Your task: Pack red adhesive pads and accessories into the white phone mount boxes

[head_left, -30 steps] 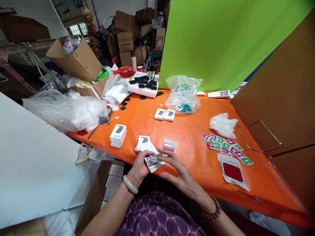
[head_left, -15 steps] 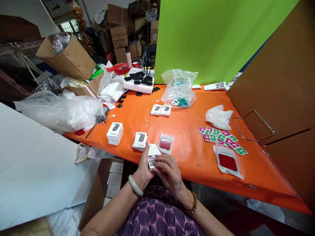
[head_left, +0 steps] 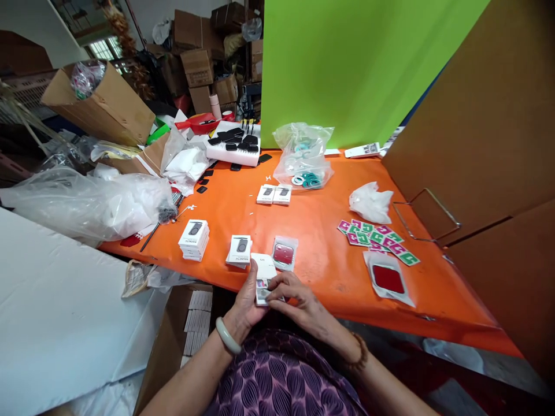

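White carton, one, its flap pointing away from the wearer, held just above the near edge of an orange table. Left hand: clasped round the carton, thumb along its side. Right hand: fingers bent, fingertips at the carton's printed face; whether they pinch anything cannot be told. On the table, beyond the carton: a short stack of boxes, a red pad in a clear sleeve, and a taller stack of boxes to the left. Farther back: two small boxes side by side, a clear bag with teal rings, and black pads on a white block. Right side: crumpled white plastic, pink and green cards overlapping, a second red pad. Room: green panel behind the table, brown cabinet at right; at the dim back, what appear to be piled cardboard boxes.
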Demonstrator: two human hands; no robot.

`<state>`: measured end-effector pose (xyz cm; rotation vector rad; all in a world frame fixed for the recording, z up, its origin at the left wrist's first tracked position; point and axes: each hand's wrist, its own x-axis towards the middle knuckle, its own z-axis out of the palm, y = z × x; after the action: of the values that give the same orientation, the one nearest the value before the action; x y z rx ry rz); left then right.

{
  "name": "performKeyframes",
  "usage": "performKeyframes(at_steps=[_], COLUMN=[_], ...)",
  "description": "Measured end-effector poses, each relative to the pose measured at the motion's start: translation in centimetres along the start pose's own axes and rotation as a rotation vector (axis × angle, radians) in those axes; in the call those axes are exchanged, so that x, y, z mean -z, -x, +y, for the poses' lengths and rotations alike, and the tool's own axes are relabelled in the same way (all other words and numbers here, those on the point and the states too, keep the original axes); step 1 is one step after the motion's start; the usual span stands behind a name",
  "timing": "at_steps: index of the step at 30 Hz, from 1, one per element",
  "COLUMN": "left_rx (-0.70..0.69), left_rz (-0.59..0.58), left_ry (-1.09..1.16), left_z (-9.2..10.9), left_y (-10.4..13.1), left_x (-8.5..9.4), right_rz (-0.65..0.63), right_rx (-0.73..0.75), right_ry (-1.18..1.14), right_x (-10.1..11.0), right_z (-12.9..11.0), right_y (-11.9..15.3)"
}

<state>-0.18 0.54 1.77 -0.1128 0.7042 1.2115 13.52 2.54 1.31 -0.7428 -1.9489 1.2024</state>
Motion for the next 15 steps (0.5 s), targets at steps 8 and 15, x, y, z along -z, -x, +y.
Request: performKeyframes(at_steps=[8,15], left_rx=[0.057,0.075], left_rz=[0.052,-0.03], left_ry=[-0.18,-0.139], left_z=[0.7,1.1], left_y=[1.7,2.1], left_x=[3.3,4.6], right_rz=[0.138,-0.028], right_rx=[-0.308,-0.384], right_ry=[0.577,0.528], right_x=[6.4,6.3], right_z=[8.3,10.4], right_y=[-7.2,-8.7])
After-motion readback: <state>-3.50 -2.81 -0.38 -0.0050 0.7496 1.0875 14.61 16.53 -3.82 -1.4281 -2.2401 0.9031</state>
